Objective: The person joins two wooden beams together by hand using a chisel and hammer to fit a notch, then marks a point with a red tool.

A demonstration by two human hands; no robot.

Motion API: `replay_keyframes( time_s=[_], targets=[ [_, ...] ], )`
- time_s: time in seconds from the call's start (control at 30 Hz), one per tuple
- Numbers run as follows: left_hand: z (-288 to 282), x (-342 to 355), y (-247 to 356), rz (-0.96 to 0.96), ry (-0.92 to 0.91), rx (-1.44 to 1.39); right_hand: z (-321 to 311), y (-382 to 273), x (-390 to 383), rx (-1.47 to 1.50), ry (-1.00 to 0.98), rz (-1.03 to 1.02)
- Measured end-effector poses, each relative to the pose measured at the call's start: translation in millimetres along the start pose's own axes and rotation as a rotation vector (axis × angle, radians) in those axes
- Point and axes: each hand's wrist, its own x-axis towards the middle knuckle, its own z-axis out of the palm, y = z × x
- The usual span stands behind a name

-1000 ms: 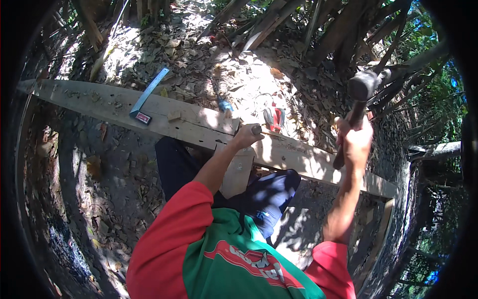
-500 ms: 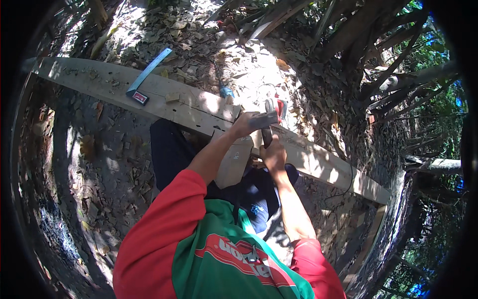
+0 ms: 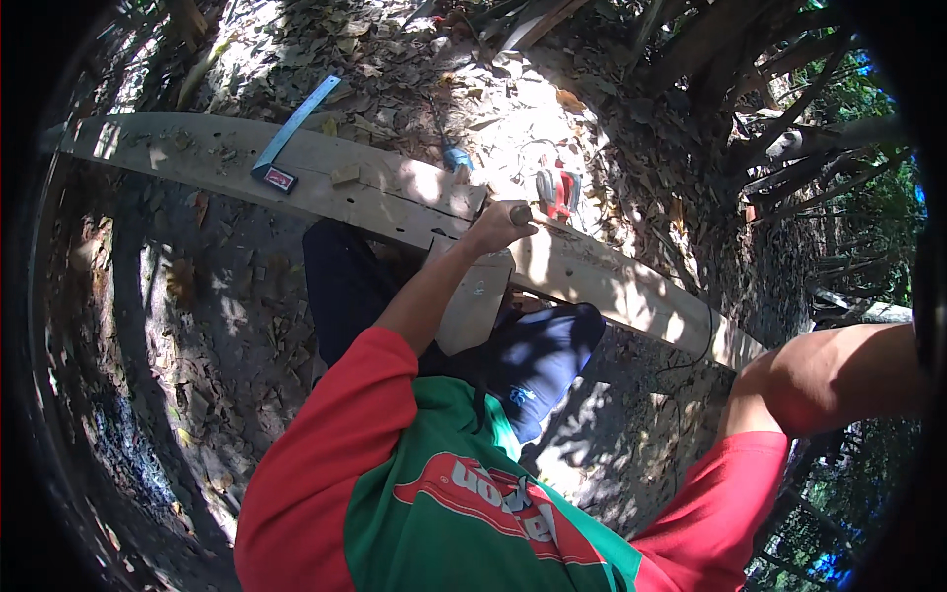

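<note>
Currently gripping a round-ended handle (image 3: 520, 214) in a closed left hand (image 3: 496, 229), over the middle stretch of a long wooden beam (image 3: 621, 288). Unable to tell the opening or hold of the right hand, hidden beyond the right edge of view. Can see a pale timber piece (image 3: 474, 308) between dark-trousered legs (image 3: 541, 350), at the beam's near side. Can also spot a try square (image 3: 295, 126) across the beam to the left, beside a small wood block (image 3: 345, 176), and a red and grey tool (image 3: 560, 190) on leafy ground (image 3: 375, 49) just past it
</note>
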Motion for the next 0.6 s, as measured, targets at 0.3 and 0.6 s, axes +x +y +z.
replay_keyframes(
  time_s=[0.3,0.6],
  targets=[
    [-39,24,-30,0.135,0.093,0.002,61,173,-367,-0.740,-0.473,1.042],
    [-49,6,4,-0.119,-0.157,-0.298,21,183,-433,-0.592,-0.406,1.731]
  ],
)
